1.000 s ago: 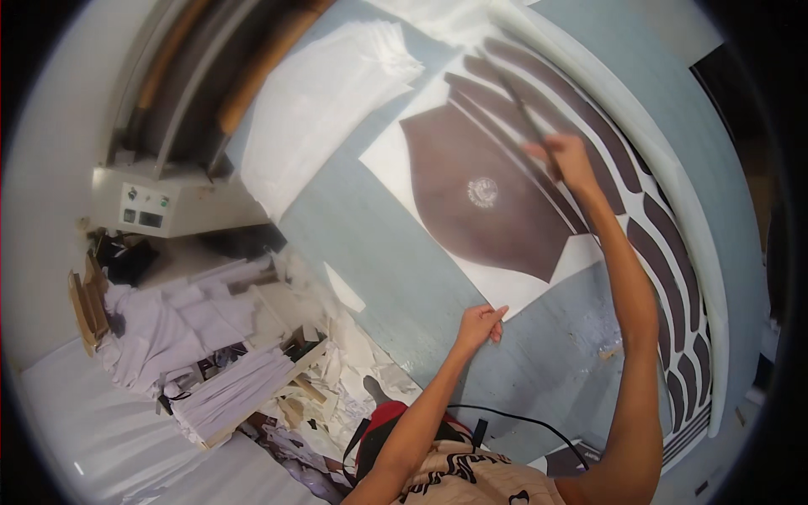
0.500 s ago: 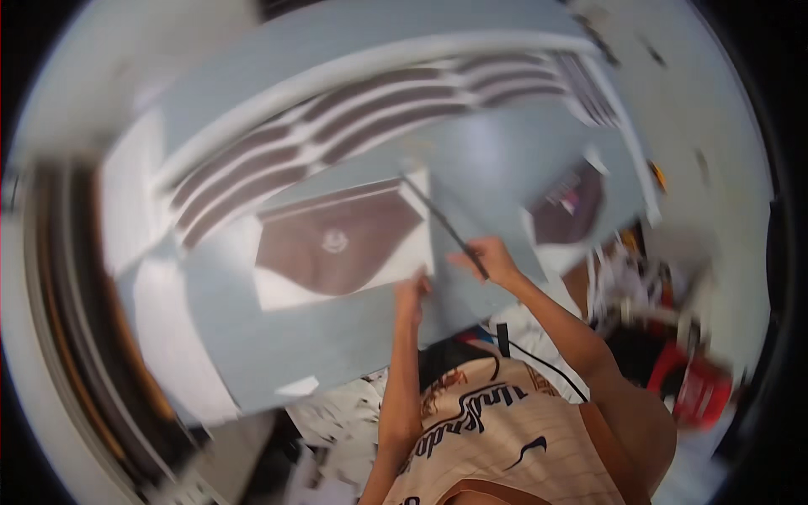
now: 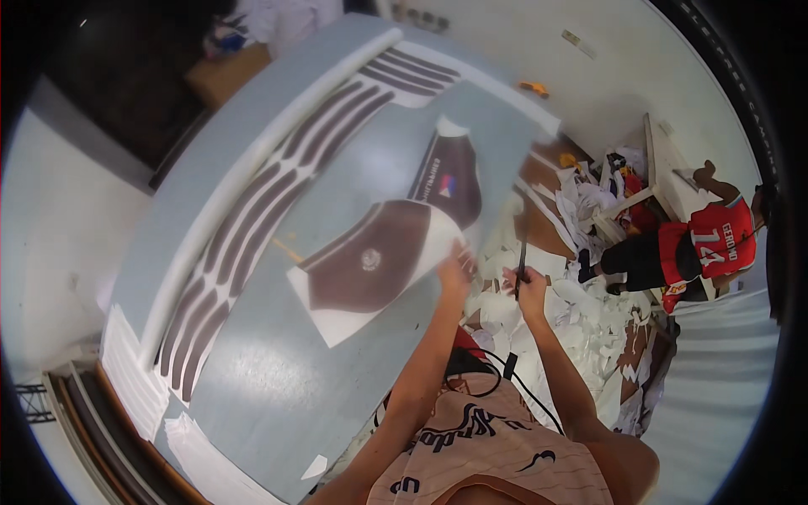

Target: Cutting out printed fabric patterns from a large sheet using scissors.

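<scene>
My left hand (image 3: 457, 268) grips the near right corner of a white paper sheet with a brown printed panel (image 3: 358, 261), which lies tilted on the table and partly overlaps a second brown panel (image 3: 450, 172) bearing a small flag print. Motion blurs this hand and the sheet's corner. My right hand (image 3: 526, 293), right of the left one and past the table's edge, holds a long dark tool (image 3: 523, 248), apparently shears, pointing upward.
The blue-grey table (image 3: 278, 412) carries rows of brown curved strips (image 3: 265, 210) beside a long white roll (image 3: 210, 210). At right, a person in red (image 3: 711, 240) stands by a cluttered shelf (image 3: 644, 135). Paper scraps (image 3: 564, 337) cover the lower area right of the table.
My view has swung round. My left hand has shifted the sheet toward the second panel. My right hand with the dark tool has moved off the strips to beyond the table's edge.
</scene>
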A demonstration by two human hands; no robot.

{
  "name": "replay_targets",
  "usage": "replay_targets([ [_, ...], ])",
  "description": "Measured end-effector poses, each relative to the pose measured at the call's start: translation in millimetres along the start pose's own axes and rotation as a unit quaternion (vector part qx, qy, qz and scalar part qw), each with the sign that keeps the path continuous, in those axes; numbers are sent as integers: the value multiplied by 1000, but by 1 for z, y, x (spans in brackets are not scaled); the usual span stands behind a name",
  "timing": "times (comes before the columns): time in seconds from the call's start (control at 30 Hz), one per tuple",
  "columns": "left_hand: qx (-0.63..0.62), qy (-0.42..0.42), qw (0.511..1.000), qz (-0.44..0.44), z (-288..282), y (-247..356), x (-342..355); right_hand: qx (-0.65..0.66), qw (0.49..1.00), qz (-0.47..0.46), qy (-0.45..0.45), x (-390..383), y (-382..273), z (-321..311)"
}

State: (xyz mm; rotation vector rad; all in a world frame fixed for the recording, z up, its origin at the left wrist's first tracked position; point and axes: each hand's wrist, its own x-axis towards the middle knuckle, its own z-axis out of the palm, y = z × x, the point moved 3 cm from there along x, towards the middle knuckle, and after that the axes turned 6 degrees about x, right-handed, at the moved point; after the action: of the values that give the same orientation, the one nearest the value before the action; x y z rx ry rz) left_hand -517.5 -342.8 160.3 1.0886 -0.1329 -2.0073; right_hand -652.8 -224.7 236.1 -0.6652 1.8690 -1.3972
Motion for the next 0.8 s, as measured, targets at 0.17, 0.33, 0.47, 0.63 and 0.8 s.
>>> replay_targets([
  [0.17, -67, -33, 997, -26, 122, -51, 113, -41, 988, -139, 56, 159, -1, -24],
  [0.33, 16, -53, 992, -116, 216, -40, 217, -29, 995, -87, 45, 317, 78, -13],
  [0.47, 417, -129, 892, 115, 265, 35, 225, -50, 998, -2, 28, 413, 79, -31],
  [0.63, 754, 155, 548, 327, 138, 95, 189, 46, 999, 3, 19, 429, 85, 35],
  [0.8, 860, 134, 418, 260, 106, 13, 212, -9, 998, 70, -2, 433, 75, 97],
])
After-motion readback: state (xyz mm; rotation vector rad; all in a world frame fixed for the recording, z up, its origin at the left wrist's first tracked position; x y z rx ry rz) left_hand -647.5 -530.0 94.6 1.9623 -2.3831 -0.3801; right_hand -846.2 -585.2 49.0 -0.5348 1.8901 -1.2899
